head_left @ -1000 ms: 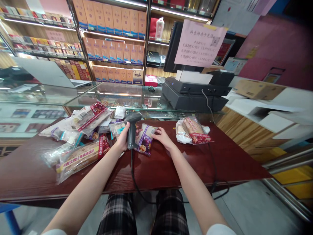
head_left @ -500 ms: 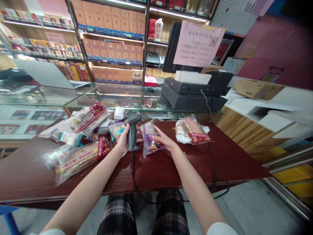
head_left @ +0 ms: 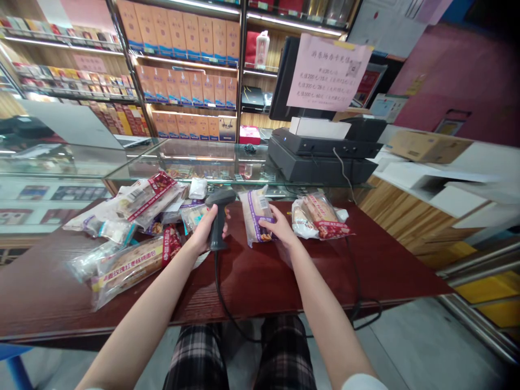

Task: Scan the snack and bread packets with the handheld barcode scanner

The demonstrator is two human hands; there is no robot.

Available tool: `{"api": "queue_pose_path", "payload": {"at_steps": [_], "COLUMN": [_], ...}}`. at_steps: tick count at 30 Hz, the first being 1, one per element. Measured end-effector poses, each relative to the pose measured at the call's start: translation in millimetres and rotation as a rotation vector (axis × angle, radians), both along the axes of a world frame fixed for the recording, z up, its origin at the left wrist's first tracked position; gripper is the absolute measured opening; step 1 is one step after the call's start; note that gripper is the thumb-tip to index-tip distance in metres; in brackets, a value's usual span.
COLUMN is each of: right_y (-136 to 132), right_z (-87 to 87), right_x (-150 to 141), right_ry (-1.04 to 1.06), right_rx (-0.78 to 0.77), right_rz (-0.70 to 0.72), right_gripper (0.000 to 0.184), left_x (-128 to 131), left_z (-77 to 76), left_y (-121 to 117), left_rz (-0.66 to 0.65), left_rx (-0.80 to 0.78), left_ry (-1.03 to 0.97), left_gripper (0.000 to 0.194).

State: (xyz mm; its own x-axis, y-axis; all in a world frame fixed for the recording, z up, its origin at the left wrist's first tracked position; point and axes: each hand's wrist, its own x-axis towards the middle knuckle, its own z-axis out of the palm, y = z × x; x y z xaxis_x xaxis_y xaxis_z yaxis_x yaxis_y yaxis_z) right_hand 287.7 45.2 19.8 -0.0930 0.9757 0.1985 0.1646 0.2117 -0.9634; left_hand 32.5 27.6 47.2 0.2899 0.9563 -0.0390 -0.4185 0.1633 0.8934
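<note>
My left hand (head_left: 206, 227) is wrapped round the handle of a black barcode scanner (head_left: 219, 219), its cable hanging down over the table edge. In my right hand (head_left: 280, 226) is a clear bag of bread with a purple label (head_left: 255, 208), gripped at its right side; a barcode shows on its upper part. The scanner head is just left of this bag, apart from it. Left of my left hand lies a pile of packaged breads, among them a long loaf with a red label (head_left: 136, 262). Right of my right hand sit a red-labelled bread pack (head_left: 325, 214) and a white-wrapped one (head_left: 304, 221).
The dark red wooden table (head_left: 252, 287) meets a glass display counter (head_left: 195, 157). A monitor with a pink paper sign (head_left: 329, 70) stands above a black cash drawer (head_left: 320, 162). Shelves of orange boxes (head_left: 190, 86) are behind. The scanner's cable (head_left: 227, 309) loops across the front.
My right hand has turned the purple-labelled bread bag more upright, so its barcode shows, and moved it slightly right, away from the scanner. My left hand has barely moved.
</note>
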Motion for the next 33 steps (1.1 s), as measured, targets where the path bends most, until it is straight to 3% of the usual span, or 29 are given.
{"api": "queue_pose_path", "payload": {"at_steps": [3, 6, 11, 16, 19, 23, 28, 33], "right_y": [-2, -7, -10, -11, -12, -13, -12, -10], "right_z": [6.4, 14.0, 17.5, 16.9, 19.1, 22.2, 20.0, 16.2], "right_x": [9, 20, 33, 29, 27, 25, 22, 22], "right_ry": [-0.257, -0.553, -0.603, -0.77, -0.79, -0.771, -0.903, -0.926], "right_rx": [0.174, 0.245, 0.22, 0.24, 0.298, 0.26, 0.278, 0.278], "right_rz": [-0.22, -0.432, -0.384, -0.423, -0.415, -0.453, -0.484, -0.464], "right_gripper": [0.072, 0.07, 0.071, 0.036, 0.038, 0.047, 0.031, 0.03], "left_x": [-5, -8, -9, -5, -3, -2, -1, 2], "left_z": [-0.1, -0.3, 0.5, 4.3, 5.5, 3.6, 3.2, 5.2], "left_y": [-2, -5, -10, -13, -14, -14, -12, -13], "left_rz": [-0.089, -0.143, -0.17, -0.156, -0.14, -0.13, -0.147, -0.179], "left_rx": [0.141, 0.26, 0.379, 0.398, 0.391, 0.417, 0.407, 0.36], "left_ry": [0.124, 0.236, 0.358, 0.417, 0.452, 0.483, 0.511, 0.542], "left_gripper": [0.059, 0.062, 0.065, 0.06, 0.056, 0.053, 0.05, 0.049]}}
